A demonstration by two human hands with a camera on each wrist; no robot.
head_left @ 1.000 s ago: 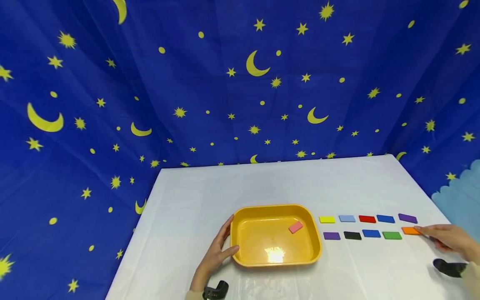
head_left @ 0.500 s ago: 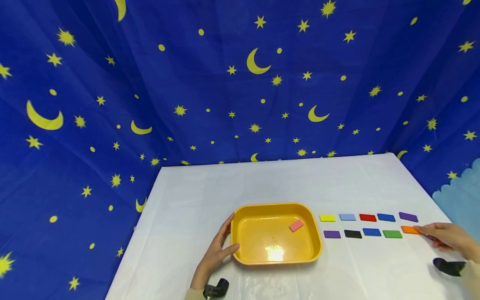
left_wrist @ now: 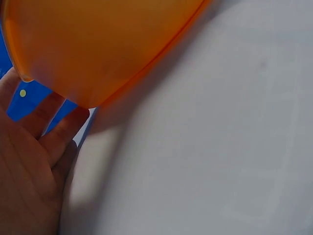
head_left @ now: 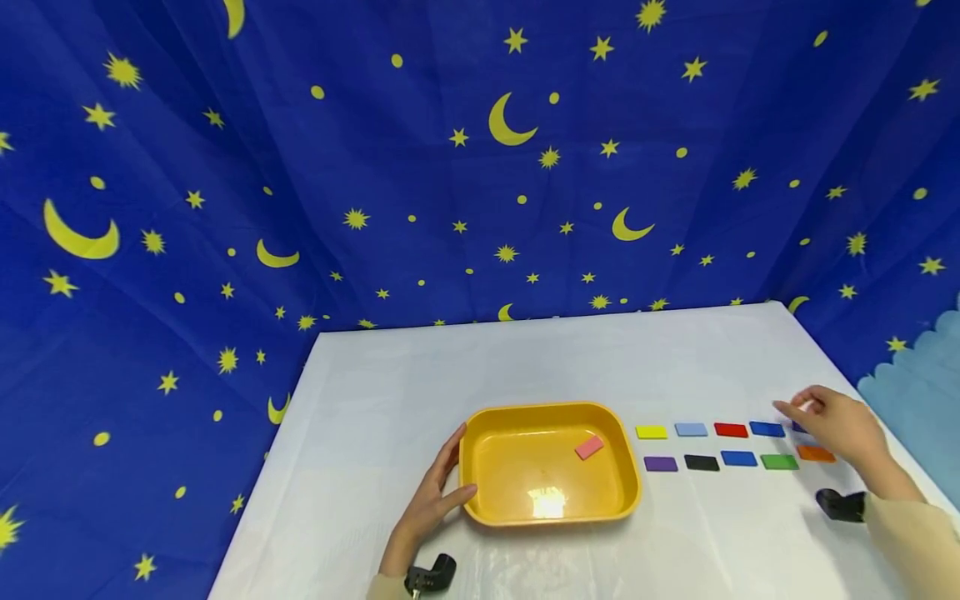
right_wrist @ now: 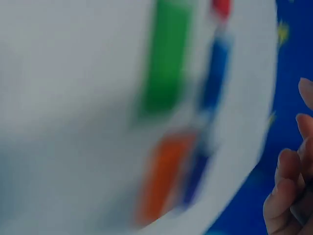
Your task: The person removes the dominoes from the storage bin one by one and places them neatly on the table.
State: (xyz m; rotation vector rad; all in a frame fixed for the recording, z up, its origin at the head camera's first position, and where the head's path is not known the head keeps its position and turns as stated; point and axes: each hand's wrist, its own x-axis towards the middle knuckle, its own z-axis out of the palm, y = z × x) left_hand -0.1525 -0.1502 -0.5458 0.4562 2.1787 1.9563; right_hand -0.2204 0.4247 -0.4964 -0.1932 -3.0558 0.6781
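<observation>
My left hand [head_left: 431,500] holds the left end of a yellow plastic tub [head_left: 517,467], thumb over the rim and fingers along the outer wall. Inside the tub lies one pink tile [head_left: 589,447]. To the right, my right hand [head_left: 840,421] hovers above the end of two rows of coloured tiles, fingers loosely bent and holding nothing. It partly hides a purple tile [head_left: 799,427] in the back row. Just in front of that, an orange tile [head_left: 816,453] lies flat on the table. The right wrist view is blurred, with the orange and purple tiles [right_wrist: 195,178] side by side.
The back row also has yellow [head_left: 652,432], light blue [head_left: 691,429], red [head_left: 731,430] and blue [head_left: 767,429] tiles. Purple [head_left: 661,464], black [head_left: 702,462], blue [head_left: 738,458] and green [head_left: 780,462] ones fill the front row. A starry blue cloth [head_left: 420,167] hangs behind the white table.
My right hand has let go of the orange tile at the front row's end and risen back and left over the purple tile. The left hand stays on the tub.
</observation>
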